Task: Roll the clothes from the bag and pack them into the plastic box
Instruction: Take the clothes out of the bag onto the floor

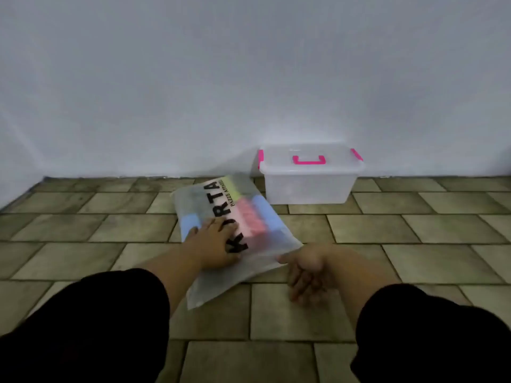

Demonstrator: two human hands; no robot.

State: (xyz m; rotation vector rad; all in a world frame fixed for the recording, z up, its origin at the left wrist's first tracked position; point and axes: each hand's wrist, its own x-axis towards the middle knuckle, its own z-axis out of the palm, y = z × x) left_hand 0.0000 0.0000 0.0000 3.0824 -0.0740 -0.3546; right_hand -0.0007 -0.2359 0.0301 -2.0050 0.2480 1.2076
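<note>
A frosted plastic bag (221, 205) with black lettering lies flat on the tiled floor. Folded clothes in blue, pink and yellow-green (250, 215) show through it. My left hand (218, 244) rests palm down on the bag's near half, fingers spread. My right hand (308, 272) is at the bag's near right corner, palm up, fingers loosely curled; its thumb touches the bag's edge. A clear plastic box (308, 186) with pink handle and clips stands against the wall, behind the bag to the right, lid on.
A white wall (249, 78) runs along the back of the brown tiled floor (414, 244). My black sleeves (83, 327) fill the lower corners of the view.
</note>
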